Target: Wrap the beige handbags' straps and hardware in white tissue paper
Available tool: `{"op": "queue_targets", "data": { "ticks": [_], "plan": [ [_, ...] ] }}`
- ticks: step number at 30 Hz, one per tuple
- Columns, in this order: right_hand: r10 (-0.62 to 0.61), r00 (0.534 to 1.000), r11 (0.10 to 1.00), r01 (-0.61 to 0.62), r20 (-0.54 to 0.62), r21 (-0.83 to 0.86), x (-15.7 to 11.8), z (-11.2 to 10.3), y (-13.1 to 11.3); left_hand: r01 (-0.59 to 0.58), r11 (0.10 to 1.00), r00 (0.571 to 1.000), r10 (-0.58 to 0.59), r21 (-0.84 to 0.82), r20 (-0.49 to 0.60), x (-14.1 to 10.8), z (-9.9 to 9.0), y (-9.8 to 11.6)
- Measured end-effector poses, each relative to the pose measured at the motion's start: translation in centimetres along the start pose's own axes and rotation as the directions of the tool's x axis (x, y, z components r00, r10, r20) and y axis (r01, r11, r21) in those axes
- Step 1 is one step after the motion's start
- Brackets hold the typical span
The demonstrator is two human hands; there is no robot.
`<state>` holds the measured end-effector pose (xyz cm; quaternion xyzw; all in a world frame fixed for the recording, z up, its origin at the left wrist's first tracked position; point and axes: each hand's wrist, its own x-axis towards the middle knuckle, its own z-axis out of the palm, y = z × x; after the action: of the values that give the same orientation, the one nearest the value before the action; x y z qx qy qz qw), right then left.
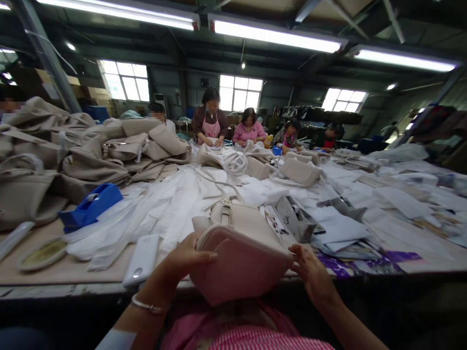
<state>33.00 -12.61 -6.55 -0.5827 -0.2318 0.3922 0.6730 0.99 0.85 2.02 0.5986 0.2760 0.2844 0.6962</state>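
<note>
A beige handbag is tilted at the table's front edge, close to my body, with its flat pinkish-beige side towards me. My left hand is closed on its left edge, the thumb lying over the near side and the fingers hidden behind. At the bag's right corner, my right hand grips the edge with bent fingertips. A strap with a metal fitting rests on the bag's far side. Just left of my left wrist lies a white phone-like object.
A blue tape dispenser and a roll of tape lie on the left. Beige bags are heaped behind them. White wrapping sheets spread across the table. A grey box stands right of the handbag. Several people work across the table.
</note>
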Motion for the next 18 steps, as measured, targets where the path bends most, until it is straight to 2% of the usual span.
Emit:
{"op": "queue_targets", "data": {
  "ticks": [1, 3, 5, 7, 9, 12, 14, 16, 18],
  "plan": [
    [0.027, 0.998, 1.0, -0.026, 0.059, -0.012, -0.4, 0.1, 0.2, 0.029, 0.99, 0.997, -0.02, 0.135, -0.068, -1.2, -0.4, -0.8],
    [0.1, 0.983, 0.994, -0.092, 0.156, -0.059, -1.2, 0.8, 0.7, 0.127, 0.947, 0.959, -0.042, 0.294, -0.28, -3.1, -0.8, -2.7],
    [0.13, 0.97, 0.988, -0.109, 0.205, -0.112, -1.6, 1.8, 1.2, 0.198, 0.939, 0.912, -0.071, 0.28, -0.405, -4.6, -0.6, -4.7],
    [0.093, 0.976, 0.987, -0.064, 0.195, -0.151, -1.4, 2.5, 1.5, 0.196, 0.961, 0.919, -0.112, 0.193, -0.377, -5.8, 0.0, -6.3],
    [0.053, 0.993, 0.977, -0.03, 0.102, -0.213, -0.8, 2.9, 1.8, 0.189, 0.969, 0.952, -0.14, 0.16, -0.274, -6.7, 0.5, -7.3],
    [0.074, 0.996, 0.938, -0.086, -0.047, -0.336, 0.0, 2.7, 2.0, 0.26, 0.933, 0.964, -0.236, 0.248, -0.125, -7.8, 0.7, -7.7],
    [0.164, 0.986, 0.923, -0.152, 0.005, -0.353, 0.0, 2.4, 2.0, 0.284, 0.925, 0.959, -0.266, 0.251, -0.101, -8.0, 0.3, -7.4],
    [0.268, 0.953, 0.917, -0.208, 0.142, -0.339, -0.4, 2.2, 2.0, 0.28, 0.951, 0.955, -0.263, 0.128, -0.134, -7.5, -0.3, -6.8],
    [0.342, 0.904, 0.921, -0.266, 0.259, -0.286, -0.8, 2.2, 1.9, 0.281, 0.959, 0.937, -0.283, -0.037, -0.206, -5.9, -1.1, -6.2]
  ]
}}
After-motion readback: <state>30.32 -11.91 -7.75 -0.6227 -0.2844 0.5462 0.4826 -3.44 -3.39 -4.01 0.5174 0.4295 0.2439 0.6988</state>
